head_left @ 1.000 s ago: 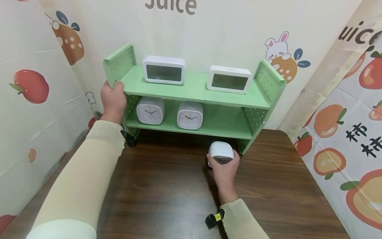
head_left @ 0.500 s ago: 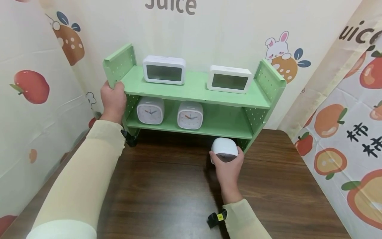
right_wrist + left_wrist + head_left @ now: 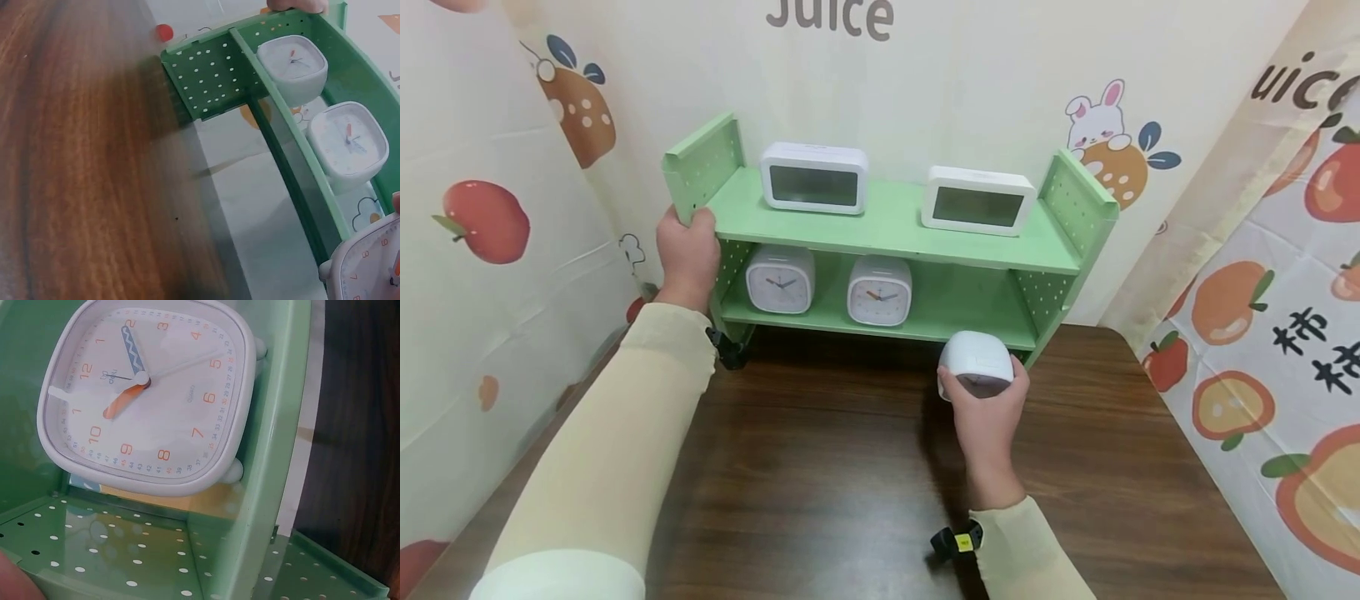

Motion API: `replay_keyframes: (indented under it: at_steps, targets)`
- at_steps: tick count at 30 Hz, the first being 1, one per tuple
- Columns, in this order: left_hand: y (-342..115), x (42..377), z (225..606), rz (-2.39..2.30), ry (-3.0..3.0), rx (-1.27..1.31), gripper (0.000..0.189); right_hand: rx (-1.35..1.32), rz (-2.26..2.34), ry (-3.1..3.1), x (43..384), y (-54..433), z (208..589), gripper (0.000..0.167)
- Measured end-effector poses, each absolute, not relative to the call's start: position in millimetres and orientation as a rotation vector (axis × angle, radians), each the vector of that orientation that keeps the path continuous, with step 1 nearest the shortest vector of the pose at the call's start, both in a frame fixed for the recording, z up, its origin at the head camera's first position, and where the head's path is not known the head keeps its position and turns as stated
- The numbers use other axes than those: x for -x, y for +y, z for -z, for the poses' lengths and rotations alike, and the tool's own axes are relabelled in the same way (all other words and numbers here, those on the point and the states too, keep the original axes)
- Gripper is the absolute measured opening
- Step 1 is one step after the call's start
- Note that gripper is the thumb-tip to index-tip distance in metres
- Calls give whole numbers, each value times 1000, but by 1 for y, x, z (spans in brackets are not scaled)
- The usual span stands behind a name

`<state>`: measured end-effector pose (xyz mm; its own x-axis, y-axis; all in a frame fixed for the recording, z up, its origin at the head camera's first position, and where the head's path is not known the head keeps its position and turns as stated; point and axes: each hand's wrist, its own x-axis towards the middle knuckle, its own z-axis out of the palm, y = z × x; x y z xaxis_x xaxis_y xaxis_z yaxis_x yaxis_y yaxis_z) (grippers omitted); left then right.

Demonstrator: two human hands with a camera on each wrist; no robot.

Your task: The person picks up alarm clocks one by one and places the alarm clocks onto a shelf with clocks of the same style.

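My right hand pinches a white alarm clock between thumb and fingers, in front of the lower shelf's right part. That clock's dial shows at the lower right corner of the right wrist view. With my left hand I grip the left side panel of a green two-tier shelf. On the lower tier stand two white alarm clocks, the left clock and the middle clock. The left wrist view shows one clock's dial up close.
Two white digital clocks sit on the top tier, the left one and the right one. The shelf stands toward the back of a dark wooden table. Fruit-printed curtains hang behind and at both sides.
My right hand has carried the alarm clock up and to the right, toward the lower tier's front edge. My left hand keeps its grip on the side panel.
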<state>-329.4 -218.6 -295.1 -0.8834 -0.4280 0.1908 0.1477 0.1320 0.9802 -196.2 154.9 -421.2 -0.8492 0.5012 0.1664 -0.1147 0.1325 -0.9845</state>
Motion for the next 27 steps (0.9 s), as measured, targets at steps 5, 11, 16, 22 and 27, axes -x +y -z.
replay_keyframes:
  at_steps: [5,11,16,22,27]
  targets:
    - [-220,330,296,1788,-1988,-271,43,366,-1769,-1938,198,156,411,107]
    - [-220,331,297,1789,-1984,-269,43,354,-1736,-1914,205,160,394,104]
    - [-219,330,297,1799,-1976,-252,43,323,-1726,-1902,214,163,378,103]
    - [-217,328,296,1807,-1990,-265,44,301,-1734,-1931,222,164,368,106]
    - [-218,328,296,1801,-1988,-275,45,294,-1747,-1981,232,165,363,109]
